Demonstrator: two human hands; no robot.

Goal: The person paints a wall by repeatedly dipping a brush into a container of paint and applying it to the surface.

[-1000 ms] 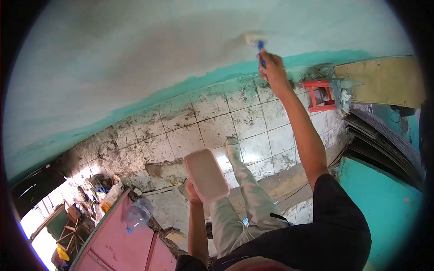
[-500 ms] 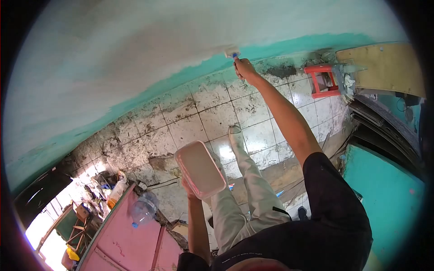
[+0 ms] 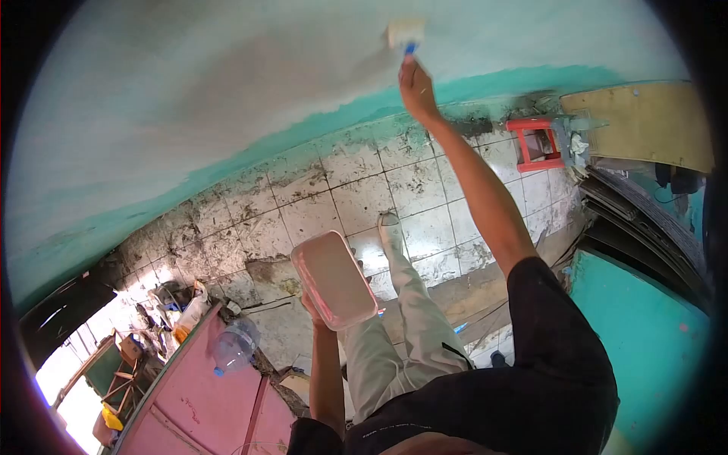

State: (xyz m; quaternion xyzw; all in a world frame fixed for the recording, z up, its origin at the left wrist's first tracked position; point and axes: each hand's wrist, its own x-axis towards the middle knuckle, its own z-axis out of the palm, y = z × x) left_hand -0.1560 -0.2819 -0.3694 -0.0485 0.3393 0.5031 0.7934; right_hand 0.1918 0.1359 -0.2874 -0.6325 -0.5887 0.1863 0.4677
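The person's right hand [image 3: 417, 87] reaches far forward, its fingers closed around the blue handle of a wide brush [image 3: 406, 32]. The brush's pale bristles are up at the wall [image 3: 189, 91], above the band of brighter teal paint [image 3: 326, 135] that runs along its lower part; whether they press on the surface cannot be told.

The left hand [image 3: 315, 309] has hold of a rectangular tub [image 3: 334, 280], which sits tilted in front of the body, over the legs. The tub contains a smooth, pale greyish-pink substance, with pink smears along its inner left side. That hand's fingers are mostly hidden by the tub, so how far they spread cannot be told.

Below the wall, the white floor tiles [image 3: 364, 205] are stained with dirt. A red stool [image 3: 523, 144] is to the right, near a yellowish board [image 3: 644, 125]. At lower left, a clear plastic bottle [image 3: 236, 345] with a blue cap is by a pink surface [image 3: 189, 402].
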